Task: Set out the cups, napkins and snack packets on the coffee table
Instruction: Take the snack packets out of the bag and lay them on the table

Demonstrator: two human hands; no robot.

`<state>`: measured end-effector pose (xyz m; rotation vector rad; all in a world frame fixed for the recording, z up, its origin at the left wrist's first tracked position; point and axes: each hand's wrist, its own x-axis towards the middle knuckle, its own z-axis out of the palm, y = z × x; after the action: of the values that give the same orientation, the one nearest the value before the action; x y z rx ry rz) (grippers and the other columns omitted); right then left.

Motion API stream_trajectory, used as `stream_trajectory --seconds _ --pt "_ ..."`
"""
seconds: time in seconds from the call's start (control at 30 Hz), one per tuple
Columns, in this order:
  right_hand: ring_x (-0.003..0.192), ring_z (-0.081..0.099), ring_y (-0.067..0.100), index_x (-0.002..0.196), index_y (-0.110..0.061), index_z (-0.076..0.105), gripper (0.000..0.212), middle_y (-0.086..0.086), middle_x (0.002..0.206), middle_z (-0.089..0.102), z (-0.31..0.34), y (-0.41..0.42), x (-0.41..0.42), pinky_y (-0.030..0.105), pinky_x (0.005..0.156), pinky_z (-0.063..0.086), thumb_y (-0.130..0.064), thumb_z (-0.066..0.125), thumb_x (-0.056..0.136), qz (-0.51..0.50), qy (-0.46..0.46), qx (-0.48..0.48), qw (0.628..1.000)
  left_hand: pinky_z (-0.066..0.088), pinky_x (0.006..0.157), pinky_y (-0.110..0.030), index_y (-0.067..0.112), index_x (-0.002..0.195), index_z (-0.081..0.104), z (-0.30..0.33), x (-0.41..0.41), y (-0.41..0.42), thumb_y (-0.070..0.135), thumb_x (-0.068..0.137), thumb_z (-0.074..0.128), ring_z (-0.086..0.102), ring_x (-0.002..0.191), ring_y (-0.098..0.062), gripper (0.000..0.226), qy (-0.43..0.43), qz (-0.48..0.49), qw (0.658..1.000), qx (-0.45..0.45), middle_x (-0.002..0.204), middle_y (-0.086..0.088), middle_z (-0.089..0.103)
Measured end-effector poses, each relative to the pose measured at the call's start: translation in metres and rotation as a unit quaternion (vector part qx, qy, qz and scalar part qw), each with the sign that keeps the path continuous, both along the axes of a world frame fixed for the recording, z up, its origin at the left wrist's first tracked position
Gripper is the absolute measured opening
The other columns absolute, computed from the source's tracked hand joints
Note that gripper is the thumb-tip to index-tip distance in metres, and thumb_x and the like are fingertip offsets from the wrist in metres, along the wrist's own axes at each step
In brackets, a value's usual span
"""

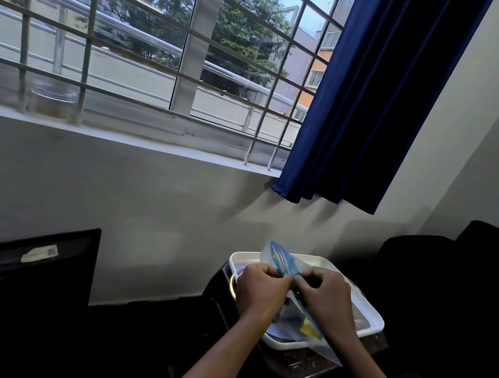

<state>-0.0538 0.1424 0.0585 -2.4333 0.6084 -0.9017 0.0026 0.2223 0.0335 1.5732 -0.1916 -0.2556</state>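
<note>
In the head view, a clear plastic bag with blue and yellow print (283,260) is held over a white tray (367,316), which rests on a small dark table (314,363). The bag's long axis is seen to run from upper left, where its blue-striped end rises above the hands, down to lower right, where its clear end hangs past the tray's near rim. The left hand (261,287) is curled, its fingers pinching the bag's upper part from the left; the right hand (323,292) is likewise curled and pinches the same part from the right, so the bag passes between the two hands, which nearly touch. What lies inside the bag cannot be told. A blue curtain (373,94) and a barred window (141,34) are seen behind.
</note>
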Motion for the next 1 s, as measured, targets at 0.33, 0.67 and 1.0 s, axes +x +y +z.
stream_trajectory --seconds 0.33,0.67,1.0 --pt "0.063 0.060 0.021 0.068 -0.004 0.068 0.011 0.007 0.066 0.068 -0.003 0.003 0.003 0.028 0.060 0.038 -0.009 0.065 0.078 -0.039 -0.029 -0.019 0.999 0.060 0.067 -0.039 0.012 0.064 0.064 -0.005 0.003 -0.001 0.021 0.064 0.072 0.071 0.063 -0.019 0.011 -0.004 0.029 1.000 0.003 0.061 -0.002 0.071" --pt "0.063 0.059 0.002 0.075 -0.013 0.073 0.010 -0.006 0.067 0.067 0.002 -0.004 -0.016 0.007 0.053 0.037 -0.023 0.072 0.078 0.024 0.098 0.011 0.995 0.059 0.070 -0.042 0.018 0.061 0.055 -0.005 0.004 0.001 0.020 0.073 0.067 0.070 0.070 -0.026 0.017 -0.003 0.081 0.996 -0.045 0.070 -0.004 0.072" --pt "0.058 0.058 0.017 0.062 -0.003 0.069 0.022 0.011 0.062 0.069 0.006 -0.012 -0.021 0.031 0.061 0.044 -0.016 0.067 0.081 -0.001 0.065 0.022 0.998 0.062 0.061 -0.040 0.016 0.063 0.068 -0.003 -0.009 -0.002 0.029 0.068 0.066 0.073 0.064 -0.021 0.014 0.052 -0.086 0.995 -0.018 0.066 0.001 0.074"
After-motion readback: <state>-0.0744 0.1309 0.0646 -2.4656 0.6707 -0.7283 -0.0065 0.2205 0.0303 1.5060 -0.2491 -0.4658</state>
